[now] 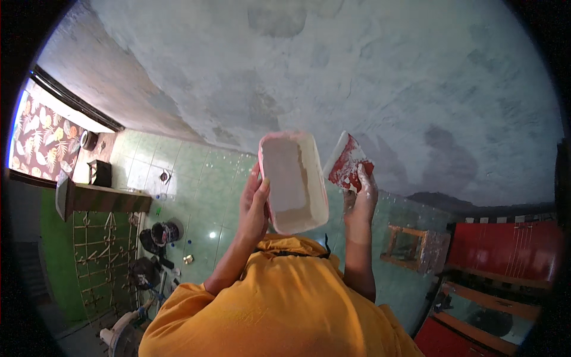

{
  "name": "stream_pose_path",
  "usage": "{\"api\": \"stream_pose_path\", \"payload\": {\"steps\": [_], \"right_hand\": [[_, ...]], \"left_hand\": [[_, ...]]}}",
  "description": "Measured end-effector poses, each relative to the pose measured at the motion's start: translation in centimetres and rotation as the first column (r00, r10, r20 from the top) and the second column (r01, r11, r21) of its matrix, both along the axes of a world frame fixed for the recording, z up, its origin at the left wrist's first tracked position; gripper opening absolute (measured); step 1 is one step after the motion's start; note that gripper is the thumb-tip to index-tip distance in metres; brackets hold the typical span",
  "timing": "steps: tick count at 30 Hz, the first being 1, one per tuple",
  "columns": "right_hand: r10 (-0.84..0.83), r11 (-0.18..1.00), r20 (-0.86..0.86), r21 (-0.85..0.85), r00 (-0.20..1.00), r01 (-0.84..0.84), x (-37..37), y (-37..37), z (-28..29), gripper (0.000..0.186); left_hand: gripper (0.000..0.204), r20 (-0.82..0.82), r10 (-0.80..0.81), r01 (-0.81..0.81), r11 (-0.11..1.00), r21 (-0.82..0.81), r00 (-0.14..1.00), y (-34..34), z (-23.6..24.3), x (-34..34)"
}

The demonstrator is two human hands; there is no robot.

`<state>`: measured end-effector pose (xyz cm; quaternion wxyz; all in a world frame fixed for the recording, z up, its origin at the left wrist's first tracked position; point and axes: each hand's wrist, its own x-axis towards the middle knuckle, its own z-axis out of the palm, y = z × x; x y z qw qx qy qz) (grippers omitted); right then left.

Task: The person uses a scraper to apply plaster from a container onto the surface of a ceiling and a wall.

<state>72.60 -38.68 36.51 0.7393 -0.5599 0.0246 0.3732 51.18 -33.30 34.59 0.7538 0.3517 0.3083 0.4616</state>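
Note:
In front of my orange shirt, my left hand is closed on the left side of a rectangular, pink-rimmed plastic container holding a smooth, pale grey substance. Just to the container's right, my right hand grips a red, triangular flat scraper smeared thickly with white material, its whitened straight edge tilted toward the wall. A mottled grey wall, with darker patches, rises beyond both things. White splashes coat my right fingers.
Green tiled floor has white spatters along the wall's foot. Left are a metal grille, a wooden ledge, a patterned curtain, dark buckets and clutter. Right are a wooden stool and red cabinets.

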Motion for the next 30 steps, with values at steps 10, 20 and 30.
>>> {"api": "stream_pose_path", "payload": {"steps": [10,20,30], "right_hand": [[-0.126,0.935,0.85,0.273,0.511,-0.225,4.1,11.9,9.6,0.034],[0.276,0.929,0.711,-0.025,-0.647,0.368,3.1,23.2,0.5,0.059],[0.107,0.948,0.774,0.109,-0.624,0.298,-0.2,21.7,11.5,0.048]], "left_hand": [[0.064,0.088,0.016,-0.013,1.0,-0.028,0.996,3.2,-0.8,-4.6],[0.064,0.026,0.052,-0.052,0.998,0.025,0.998,7.4,0.2,-12.1],[0.064,-0.031,-0.032,0.033,0.999,0.029,0.999,11.4,-0.3,-17.1]]}}
